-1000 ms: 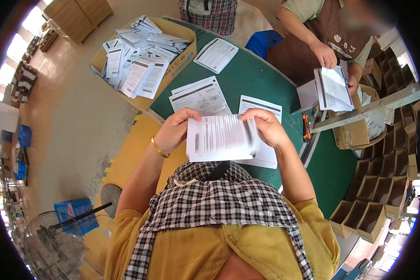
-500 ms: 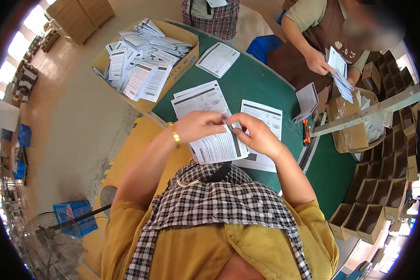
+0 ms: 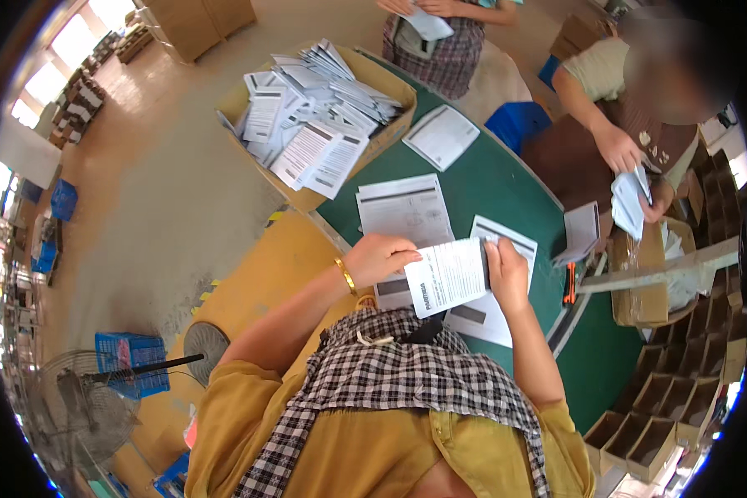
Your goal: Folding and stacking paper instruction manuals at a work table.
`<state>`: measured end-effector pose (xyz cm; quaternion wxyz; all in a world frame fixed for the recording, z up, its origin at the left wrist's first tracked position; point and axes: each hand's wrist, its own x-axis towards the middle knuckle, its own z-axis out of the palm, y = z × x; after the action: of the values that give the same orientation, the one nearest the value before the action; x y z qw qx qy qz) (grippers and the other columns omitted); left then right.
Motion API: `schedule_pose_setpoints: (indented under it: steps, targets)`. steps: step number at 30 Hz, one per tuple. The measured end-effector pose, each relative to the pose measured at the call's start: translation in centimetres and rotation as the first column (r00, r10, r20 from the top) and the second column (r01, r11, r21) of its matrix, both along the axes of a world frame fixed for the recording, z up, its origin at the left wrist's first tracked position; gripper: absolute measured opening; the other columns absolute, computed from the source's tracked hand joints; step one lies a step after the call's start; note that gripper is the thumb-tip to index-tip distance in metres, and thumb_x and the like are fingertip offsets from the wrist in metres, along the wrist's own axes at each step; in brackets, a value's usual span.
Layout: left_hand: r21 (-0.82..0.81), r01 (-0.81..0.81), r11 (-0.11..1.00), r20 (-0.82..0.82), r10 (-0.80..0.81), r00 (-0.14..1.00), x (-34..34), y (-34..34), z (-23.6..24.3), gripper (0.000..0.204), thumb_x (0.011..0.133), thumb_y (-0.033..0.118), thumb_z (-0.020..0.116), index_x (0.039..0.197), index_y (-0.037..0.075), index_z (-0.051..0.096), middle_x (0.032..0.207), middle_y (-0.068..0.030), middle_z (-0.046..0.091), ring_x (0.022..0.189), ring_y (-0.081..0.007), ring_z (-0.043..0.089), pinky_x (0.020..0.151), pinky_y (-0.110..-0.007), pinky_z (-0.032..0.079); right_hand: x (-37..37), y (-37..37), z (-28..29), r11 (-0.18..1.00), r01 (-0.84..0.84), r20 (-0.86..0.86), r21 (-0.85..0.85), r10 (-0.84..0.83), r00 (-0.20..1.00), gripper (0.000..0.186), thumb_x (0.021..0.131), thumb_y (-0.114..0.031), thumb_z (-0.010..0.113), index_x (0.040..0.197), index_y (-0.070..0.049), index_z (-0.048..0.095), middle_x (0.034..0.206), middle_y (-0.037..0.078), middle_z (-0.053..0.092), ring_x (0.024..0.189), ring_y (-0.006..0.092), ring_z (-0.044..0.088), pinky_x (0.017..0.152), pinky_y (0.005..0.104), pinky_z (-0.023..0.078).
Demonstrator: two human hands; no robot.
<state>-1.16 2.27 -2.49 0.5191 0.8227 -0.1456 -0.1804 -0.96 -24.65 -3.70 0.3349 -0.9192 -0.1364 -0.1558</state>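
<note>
A folded printed paper leaflet (image 3: pixel 448 278) is held between my hands, a little above the green table. My left hand (image 3: pixel 383 259) pinches its left upper corner between thumb and fingers. At the opposite end, my right hand (image 3: pixel 508 270) grips the edge, thumb on the near face. Behind the leaflet lies a small stack of flat printed sheets (image 3: pixel 402 206). Another printed sheet (image 3: pixel 490 322) lies partly under the leaflet and my right hand.
A cardboard box (image 3: pixel 383 148) heaped with folded leaflets stands at the table's left corner. White papers (image 3: pixel 441 138) lie farther back. An orange cutter (image 3: pixel 569 284) sits at the right edge. Across the table, co-workers handle papers (image 3: pixel 629 203). Open cartons (image 3: pixel 647 444) line the right.
My hands were close together over the leaflet's upper edge; now they are apart, holding it by its two ends. The view has shifted, and a co-worker's hands show at the top.
</note>
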Motion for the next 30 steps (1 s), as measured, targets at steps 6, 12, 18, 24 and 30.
schedule_pose_setpoints:
  steps: [6, 12, 18, 24, 30]
  targets:
    - [-0.040, -0.412, 0.910, 0.080, 0.414, 0.907, 3.6, 10.5, -1.6, 0.025, 0.086, 0.020, 0.059, 0.102, 0.001, 0.067, 0.076, -0.0046, 0.066, 0.067, -0.0127, 0.061, 0.066, -0.028, 0.051, 4.0, -4.9, -3.8, 0.957, 0.281, -0.052, -0.072, -0.285, 0.957, 0.022, 0.094, -0.022, 0.052, 0.087, -0.003, 0.060, 0.075, 0.018, 0.062, 0.065, 0.0355, 0.061, 0.058, 0.0433, 0.049]
    - [0.184, -0.677, 0.713, 0.522, 0.513, 0.682, 7.4, 17.2, -1.8, 0.033, 0.088, 0.028, 0.061, 0.099, -0.003, 0.063, 0.080, -0.0125, 0.064, 0.072, -0.0234, 0.061, 0.066, -0.034, 0.049, -0.8, -1.7, -10.1, 0.781, -0.423, -0.215, -0.460, 0.364, 0.906, 0.056, 0.075, -0.017, 0.070, 0.128, -0.013, 0.050, 0.125, 0.012, 0.054, 0.116, 0.0327, 0.050, 0.092, 0.0383, 0.045]
    - [0.346, -0.017, 0.938, 0.348, -0.111, 0.931, -1.6, 0.4, -10.0, 0.033, 0.084, 0.031, 0.065, 0.109, 0.010, 0.064, 0.103, -0.0128, 0.061, 0.101, -0.0315, 0.057, 0.089, -0.038, 0.046, -0.7, -1.2, -14.5, 0.824, -0.458, -0.063, -0.335, 0.465, 0.883, 0.026, 0.077, -0.009, 0.063, 0.103, -0.010, 0.062, 0.105, 0.008, 0.062, 0.103, 0.0278, 0.058, 0.085, 0.0359, 0.049]
    - [0.590, 0.072, 0.804, 0.237, -0.258, 0.937, -3.0, -3.6, -12.1, 0.017, 0.085, 0.019, 0.056, 0.085, 0.005, 0.065, 0.091, -0.0130, 0.062, 0.092, -0.0320, 0.060, 0.081, -0.040, 0.049, 0.0, 0.1, -11.0, 0.859, -0.462, -0.047, -0.219, 0.464, 0.885, 0.011, 0.075, -0.005, 0.060, 0.086, -0.008, 0.061, 0.087, 0.007, 0.060, 0.087, 0.0275, 0.059, 0.076, 0.0356, 0.050]
    - [0.445, -0.156, 0.882, 0.472, -0.083, 0.878, -2.0, -4.4, -12.8, 0.015, 0.080, 0.019, 0.063, 0.074, 0.005, 0.063, 0.071, -0.0118, 0.059, 0.074, -0.0308, 0.060, 0.067, -0.040, 0.048, -0.7, -0.4, -9.6, 0.944, -0.329, -0.035, -0.022, 0.328, 0.944, 0.013, 0.082, -0.009, 0.061, 0.094, -0.005, 0.063, 0.095, 0.010, 0.062, 0.092, 0.0293, 0.060, 0.081, 0.0362, 0.050]
